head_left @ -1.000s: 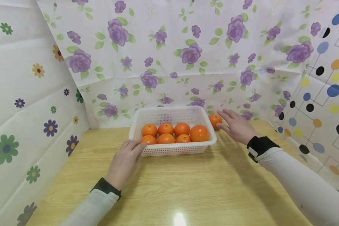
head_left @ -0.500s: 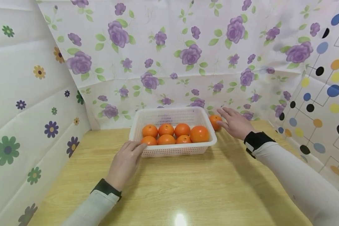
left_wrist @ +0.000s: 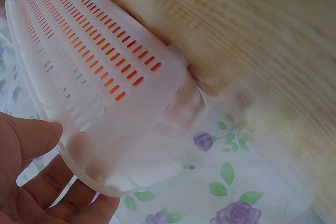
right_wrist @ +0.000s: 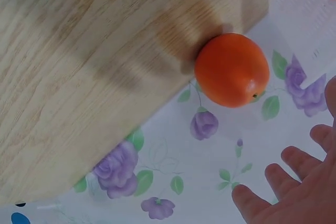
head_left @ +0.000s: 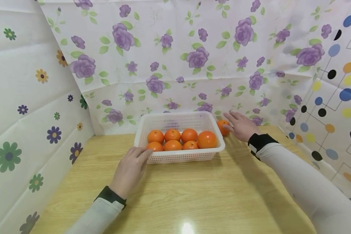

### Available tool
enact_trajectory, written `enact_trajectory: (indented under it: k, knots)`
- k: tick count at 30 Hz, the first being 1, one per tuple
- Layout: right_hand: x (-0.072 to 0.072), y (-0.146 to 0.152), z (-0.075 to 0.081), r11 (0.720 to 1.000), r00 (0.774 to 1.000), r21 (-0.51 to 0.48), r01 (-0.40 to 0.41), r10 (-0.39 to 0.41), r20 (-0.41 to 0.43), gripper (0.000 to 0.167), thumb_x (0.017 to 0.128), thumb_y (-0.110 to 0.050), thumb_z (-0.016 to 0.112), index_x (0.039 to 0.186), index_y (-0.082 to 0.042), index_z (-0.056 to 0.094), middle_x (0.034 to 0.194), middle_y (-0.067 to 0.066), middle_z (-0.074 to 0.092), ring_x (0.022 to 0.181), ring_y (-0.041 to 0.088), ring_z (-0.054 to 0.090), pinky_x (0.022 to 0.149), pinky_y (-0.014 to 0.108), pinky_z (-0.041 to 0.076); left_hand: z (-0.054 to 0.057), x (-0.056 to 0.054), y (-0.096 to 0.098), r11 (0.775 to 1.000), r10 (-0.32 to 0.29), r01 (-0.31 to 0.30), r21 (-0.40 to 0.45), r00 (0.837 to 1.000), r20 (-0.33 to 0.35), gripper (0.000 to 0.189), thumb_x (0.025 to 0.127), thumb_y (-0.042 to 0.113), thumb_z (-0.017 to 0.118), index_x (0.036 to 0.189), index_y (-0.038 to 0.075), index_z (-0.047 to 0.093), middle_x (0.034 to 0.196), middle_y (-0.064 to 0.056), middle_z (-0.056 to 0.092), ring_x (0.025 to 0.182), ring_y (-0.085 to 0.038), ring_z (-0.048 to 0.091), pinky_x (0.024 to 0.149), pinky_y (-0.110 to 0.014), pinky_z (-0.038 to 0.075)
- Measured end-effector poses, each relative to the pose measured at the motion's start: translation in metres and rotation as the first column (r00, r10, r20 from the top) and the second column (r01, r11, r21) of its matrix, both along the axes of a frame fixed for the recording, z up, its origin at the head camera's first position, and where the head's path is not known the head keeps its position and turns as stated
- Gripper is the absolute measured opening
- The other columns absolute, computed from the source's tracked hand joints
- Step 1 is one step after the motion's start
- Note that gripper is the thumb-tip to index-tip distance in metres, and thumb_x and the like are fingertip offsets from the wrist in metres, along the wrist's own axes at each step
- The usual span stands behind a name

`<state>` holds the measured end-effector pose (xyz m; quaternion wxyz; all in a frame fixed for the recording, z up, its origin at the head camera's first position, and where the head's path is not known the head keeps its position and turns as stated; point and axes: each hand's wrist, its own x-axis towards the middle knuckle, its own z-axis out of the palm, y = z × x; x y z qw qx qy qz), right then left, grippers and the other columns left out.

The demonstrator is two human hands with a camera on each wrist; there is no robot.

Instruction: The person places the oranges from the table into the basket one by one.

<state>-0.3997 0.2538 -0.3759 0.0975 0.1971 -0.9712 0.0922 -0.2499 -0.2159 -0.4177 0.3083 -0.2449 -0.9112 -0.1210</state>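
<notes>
A white perforated plastic basket (head_left: 179,156) stands against the back wall with several oranges (head_left: 172,145) in it. My left hand (head_left: 130,169) grips its rim at the near left corner. In the left wrist view, the thumb (left_wrist: 39,136) lies on one side of the rim and fingers show through the translucent wall. One more orange (right_wrist: 232,70) sits on the table just outside the basket's right end. Over its right side, my right hand (head_left: 241,126) hovers with fingers spread and straight. The right wrist view shows a gap between those fingers and the orange.
The wood-grain table (head_left: 175,195) stretches from the basket toward me. Behind it hangs a sheet with purple flowers (head_left: 155,84). A flower-print sheet (head_left: 32,130) closes the left side, and a dotted sheet (head_left: 336,97) closes the right.
My right hand has drifted slightly left, a little further over the loose orange. The left hand stays at the basket's corner, and the basket has not visibly moved on the table.
</notes>
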Motion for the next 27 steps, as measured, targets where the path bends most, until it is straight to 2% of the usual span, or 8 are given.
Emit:
enact_trajectory:
  k: [5, 13, 21, 27]
  knots:
    - [-0.007, -0.003, -0.004, 1.0, 1.0, -0.006, 0.002, -0.002, 0.018, 0.068, 0.118, -0.037, 0.054, 0.173, -0.004, 0.032, 0.172, 0.034, 0.03, 0.158, 0.056, 0.028, 0.129, 0.073, 0.024, -0.001, 0.0, 0.0, 1.0, -0.001, 0.001, 0.012, 1.0, 0.008, 0.049, 0.09, -0.003, 0.09, 0.136, 0.01, 0.076, 0.126, -0.012, 0.075, 0.118, -0.033, 0.068, 0.1, -0.049, 0.064]
    - [-0.024, 0.001, -0.022, 1.0, 0.999, -0.001, 0.028, -0.028, 0.029, 0.068, 0.117, -0.038, 0.057, 0.172, -0.006, 0.033, 0.172, 0.033, 0.031, 0.157, 0.057, 0.031, 0.126, 0.075, 0.028, -0.001, 0.001, 0.0, 1.0, 0.001, -0.002, 0.016, 1.0, 0.02, 0.05, 0.09, -0.003, 0.09, 0.137, 0.01, 0.076, 0.127, -0.013, 0.075, 0.119, -0.033, 0.068, 0.1, -0.05, 0.064]
    - [-0.028, -0.003, -0.032, 0.997, 0.997, -0.03, 0.071, -0.07, 0.042, 0.07, 0.116, -0.037, 0.06, 0.173, -0.006, 0.032, 0.173, 0.032, 0.03, 0.158, 0.057, 0.028, 0.125, 0.077, 0.028, 0.0, 0.002, 0.0, 1.0, 0.008, -0.008, 0.008, 1.0, 0.01, 0.05, 0.09, -0.003, 0.09, 0.136, 0.01, 0.077, 0.126, -0.012, 0.075, 0.119, -0.033, 0.068, 0.1, -0.049, 0.064]
    - [-0.031, -0.005, -0.038, 0.997, 0.998, -0.037, 0.069, -0.069, 0.009, 0.07, 0.114, -0.036, 0.063, 0.171, -0.006, 0.035, 0.173, 0.031, 0.03, 0.157, 0.056, 0.03, 0.125, 0.075, 0.031, 0.0, 0.001, 0.0, 1.0, 0.003, -0.003, 0.017, 1.0, 0.013, 0.05, 0.089, -0.003, 0.09, 0.136, 0.01, 0.077, 0.127, -0.012, 0.074, 0.119, -0.032, 0.068, 0.102, -0.05, 0.063]
